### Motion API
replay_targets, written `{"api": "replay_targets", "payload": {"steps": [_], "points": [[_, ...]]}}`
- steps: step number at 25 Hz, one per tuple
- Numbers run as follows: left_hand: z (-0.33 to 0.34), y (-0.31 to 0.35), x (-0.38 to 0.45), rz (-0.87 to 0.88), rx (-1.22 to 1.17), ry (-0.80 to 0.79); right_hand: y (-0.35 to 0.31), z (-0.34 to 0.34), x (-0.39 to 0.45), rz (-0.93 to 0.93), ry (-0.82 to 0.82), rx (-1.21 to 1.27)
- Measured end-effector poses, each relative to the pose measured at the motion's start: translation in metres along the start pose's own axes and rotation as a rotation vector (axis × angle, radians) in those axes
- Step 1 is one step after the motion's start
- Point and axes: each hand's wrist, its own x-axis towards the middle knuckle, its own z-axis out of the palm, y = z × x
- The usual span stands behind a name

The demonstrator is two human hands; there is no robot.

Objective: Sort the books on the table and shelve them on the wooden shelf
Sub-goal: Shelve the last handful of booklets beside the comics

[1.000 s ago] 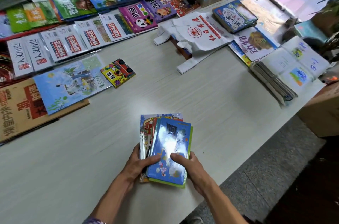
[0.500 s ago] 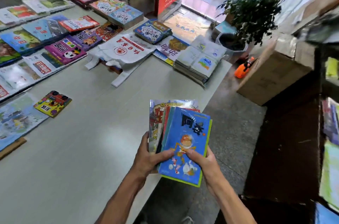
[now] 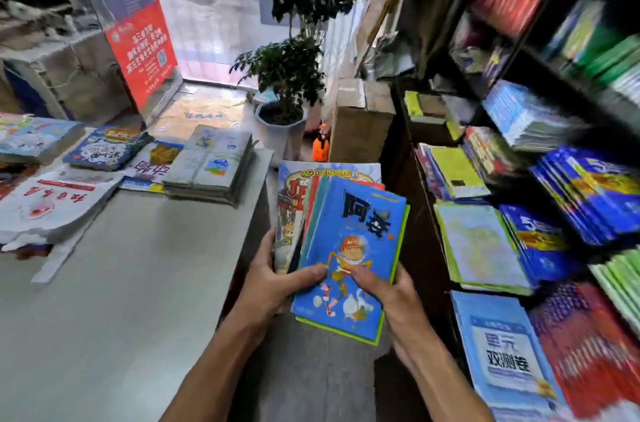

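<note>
I hold a fanned stack of thin children's books (image 3: 349, 234), a blue cartoon cover on top, in the air past the table's right edge. My left hand (image 3: 273, 279) grips the stack's left side with its thumb on the cover. My right hand (image 3: 388, 297) grips the lower right corner. The dark wooden shelf (image 3: 460, 54) stands at the right, its tiers full of stacked books, blurred. The pale table (image 3: 131, 283) lies at the left with more books (image 3: 211, 165) along its far edge.
A white printed bag (image 3: 59, 200) lies on the table's far left. A potted plant (image 3: 284, 75), an orange bottle (image 3: 320, 144), a cardboard box (image 3: 360, 124) and a red sign (image 3: 143, 51) stand beyond the table. Grey floor runs between table and shelf.
The stack has been lifted off the table and carried right, past the table edge. The view has swung right, bringing the shelf into sight. Both hands keep their hold.
</note>
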Motion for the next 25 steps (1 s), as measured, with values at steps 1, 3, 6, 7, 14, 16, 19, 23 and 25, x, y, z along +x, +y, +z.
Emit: {"api": "replay_targets", "payload": {"steps": [1, 3, 6, 7, 14, 16, 19, 23, 25], "points": [[0.018, 0.003, 0.006, 0.008, 0.017, -0.071, -0.01, -0.012, -0.009, -0.052, 0.053, 0.022], [0.046, 0.009, 0.014, 0.012, 0.047, -0.181, -0.023, -0.031, -0.028, -0.15, 0.124, 0.061], [0.095, 0.01, 0.016, -0.022, 0.068, -0.401, -0.038, -0.061, -0.07, -0.263, 0.305, 0.098], [0.112, 0.01, 0.013, -0.024, 0.072, -0.468, -0.042, -0.071, -0.085, -0.285, 0.364, 0.113], [0.224, 0.0, -0.049, -0.049, 0.077, -0.801, -0.059, -0.133, -0.216, -0.427, 0.621, 0.168], [0.259, 0.003, -0.076, -0.013, 0.101, -0.932, -0.063, -0.151, -0.258, -0.468, 0.738, 0.187], [0.305, 0.011, -0.121, 0.092, 0.163, -1.121, -0.072, -0.174, -0.316, -0.518, 0.934, 0.207], [0.357, 0.016, -0.185, 0.184, 0.108, -1.245, -0.087, -0.2, -0.389, -0.597, 1.053, 0.221], [0.384, 0.023, -0.221, 0.26, 0.089, -1.291, -0.1, -0.212, -0.43, -0.656, 1.079, 0.2]]}}
